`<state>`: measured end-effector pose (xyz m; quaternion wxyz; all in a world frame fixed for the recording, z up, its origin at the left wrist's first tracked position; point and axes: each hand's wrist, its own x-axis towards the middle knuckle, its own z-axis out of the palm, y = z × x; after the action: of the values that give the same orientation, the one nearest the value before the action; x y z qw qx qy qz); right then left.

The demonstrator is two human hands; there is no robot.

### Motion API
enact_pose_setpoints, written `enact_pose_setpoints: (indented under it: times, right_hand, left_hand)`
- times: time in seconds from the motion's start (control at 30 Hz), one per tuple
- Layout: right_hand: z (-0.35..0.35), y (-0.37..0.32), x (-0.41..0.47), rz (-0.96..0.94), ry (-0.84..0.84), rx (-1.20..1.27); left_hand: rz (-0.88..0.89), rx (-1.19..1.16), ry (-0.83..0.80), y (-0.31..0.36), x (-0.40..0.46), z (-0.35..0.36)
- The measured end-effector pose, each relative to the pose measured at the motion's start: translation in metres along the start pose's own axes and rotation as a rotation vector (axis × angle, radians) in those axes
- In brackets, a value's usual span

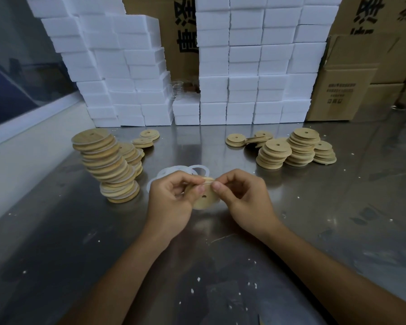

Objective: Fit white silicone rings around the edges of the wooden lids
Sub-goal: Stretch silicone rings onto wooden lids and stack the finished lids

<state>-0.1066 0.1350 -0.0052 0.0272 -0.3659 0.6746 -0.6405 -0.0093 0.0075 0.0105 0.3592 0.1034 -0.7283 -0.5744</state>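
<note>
A round wooden lid [204, 200] with a small centre hole stands tilted between my hands above the steel table. My left hand [171, 202] grips its left edge, thumb on the face. My right hand [244, 202] pinches the lid's top edge, where a thin white silicone ring [206, 181] runs along the rim. Several loose white rings [185, 171] lie on the table just behind my hands. A tall leaning stack of ringed lids [108, 165] stands to the left. Stacks of bare wooden lids [295, 148] sit to the right.
The steel table [197, 266] carries white foam crumbs. White foam boxes [244, 73] are stacked along the back, with cardboard cartons [345, 90] at the right. A few lids [147, 138] lie behind the left stack. A wall and glass partition run along the left.
</note>
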Motion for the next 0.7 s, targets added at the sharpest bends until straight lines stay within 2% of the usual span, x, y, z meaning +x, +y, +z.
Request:
enact_pose_setpoints:
  times: [0.17,0.43,0.57,0.7]
  right_hand:
    - [-0.0030,0.0012,0.0024,0.088,-0.025,0.155]
    - [-0.0021,-0.0017,0.0012,0.113,-0.060,0.201]
    - [-0.0006,-0.0030,0.0008,0.124,-0.097,0.194]
    - [-0.0021,-0.0040,0.0001,0.096,-0.057,0.181]
  left_hand:
    - [-0.038,-0.015,-0.030,-0.0002,-0.0005,0.0009]
    - [-0.073,-0.092,-0.008,-0.0018,0.0003,-0.0026]
    - [-0.164,-0.199,0.066,-0.0013,0.0023,-0.0027]
    - [-0.237,-0.233,0.049,0.0028,0.0029,-0.0023]
